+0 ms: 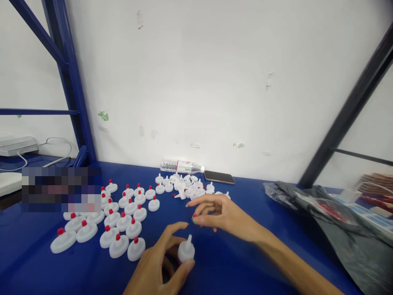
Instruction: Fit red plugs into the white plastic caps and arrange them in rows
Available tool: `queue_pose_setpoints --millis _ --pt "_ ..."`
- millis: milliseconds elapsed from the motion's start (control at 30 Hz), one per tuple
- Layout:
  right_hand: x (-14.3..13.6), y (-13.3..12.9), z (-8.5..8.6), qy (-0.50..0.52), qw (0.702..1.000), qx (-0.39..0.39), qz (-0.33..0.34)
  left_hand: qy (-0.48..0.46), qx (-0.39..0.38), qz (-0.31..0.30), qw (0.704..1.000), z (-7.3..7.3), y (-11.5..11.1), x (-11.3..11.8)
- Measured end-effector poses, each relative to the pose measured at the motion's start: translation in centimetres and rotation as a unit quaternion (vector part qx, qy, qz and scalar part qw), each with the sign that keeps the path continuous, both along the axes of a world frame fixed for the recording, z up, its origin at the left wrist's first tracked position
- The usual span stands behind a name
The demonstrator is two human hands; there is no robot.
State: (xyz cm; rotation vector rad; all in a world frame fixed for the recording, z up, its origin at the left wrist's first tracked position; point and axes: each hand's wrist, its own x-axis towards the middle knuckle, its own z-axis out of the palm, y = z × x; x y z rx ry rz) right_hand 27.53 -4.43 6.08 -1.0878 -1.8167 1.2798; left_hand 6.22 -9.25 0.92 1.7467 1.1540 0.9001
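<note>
I see round white plastic lid with tapered spout [186, 251] at lower centre of frame, in left hand [155, 262]. Spout's long axis points up, leaning slightly right. Small red plastic cap [195, 215] just above and right of spout tip, apart from it, at right hand [226, 215]. Left hand half curled: thumb on lid's edge, index raised clear. Right hand's fingers loosely bent; I judge cap pinched at thumb tip. Red-topped white plastic lids [112, 219] stand left of frame on blue tabletop [233, 262].

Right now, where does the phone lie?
In the head view, the phone lies just right of the bottle, along the back of the blue table.
</note>
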Motion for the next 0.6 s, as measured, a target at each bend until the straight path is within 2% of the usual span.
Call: queue_pose_setpoints --millis 67,233,433,500,600 --pt "-0.6 -0.5 -0.1 0.004 1.0 0.005 0.021 -0.009 -0.008 0.0 1.0 0.0 0.0 0.0" --pt "-1.7 -1.2 -1.0 0.003 1.0 -0.015 0.022 -0.02 -0.029 0.003 0.999 -0.1 0.0 -0.1" --pt "-1.8 -1.3 -1.2 0.018 0.999 -0.015 0.03 -0.032 -0.036 0.024 0.999 -0.6 -0.1 0.2" --pt "-1.4 -1.0 -1.2 0.016 1.0 0.01 0.012 -0.046 -0.019 0.051 0.997 -0.8 -0.3 0.3" --pt "-0.9 0.0 -1.3 -0.013 0.993 0.104 -0.061 -0.048 0.011 0.082 0.995 -0.8 -0.8 0.5"
